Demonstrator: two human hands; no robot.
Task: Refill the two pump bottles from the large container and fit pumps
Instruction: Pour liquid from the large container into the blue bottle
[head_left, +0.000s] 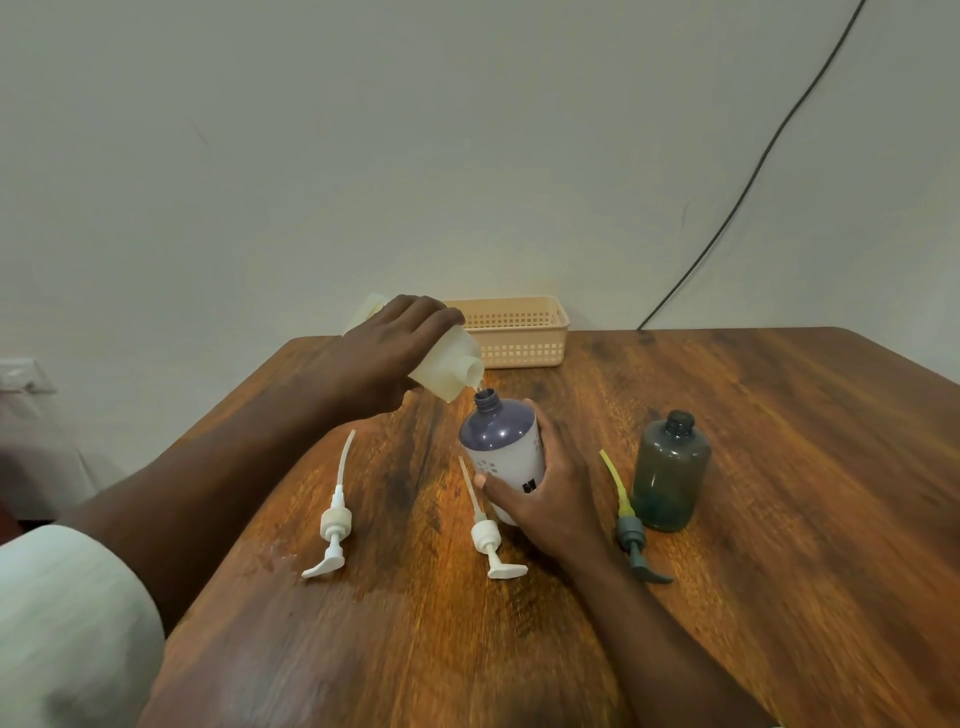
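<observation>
My left hand (384, 353) grips the large pale translucent container (449, 366), tilted so its open mouth hangs just above the neck of the purple bottle (496, 439). My right hand (550, 493) wraps that bottle's white label, holding it upright on the table. A grey translucent bottle (671, 473) stands open to the right, with greenish liquid at its bottom. Three pumps lie flat: a white pump (333, 525) at the left, a second white pump (487, 535) beside the purple bottle, and a grey pump with a yellow tube (629, 530) next to the grey bottle.
A peach perforated basket (519, 332) sits at the back edge of the wooden table (779, 467), against the wall. A black cable (753, 176) runs down the wall to the table's far right. A wet smear (280, 561) shows near the left pump.
</observation>
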